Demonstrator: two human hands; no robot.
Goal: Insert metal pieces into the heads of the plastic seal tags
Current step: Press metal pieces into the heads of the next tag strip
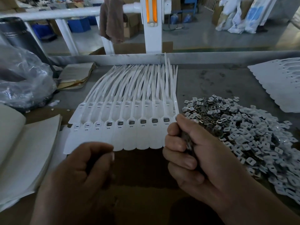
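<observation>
Right grip [199, 155], just right of the tags [123, 127], clamps a fistful of pieces [188, 144]. Left grip [87, 166] curls in front of the tags, and I cannot tell what it holds. The pieces are likely light, thin, stiff and slippery, so pinch one by its edges. A pile [246, 127] lies right of the tags.
</observation>
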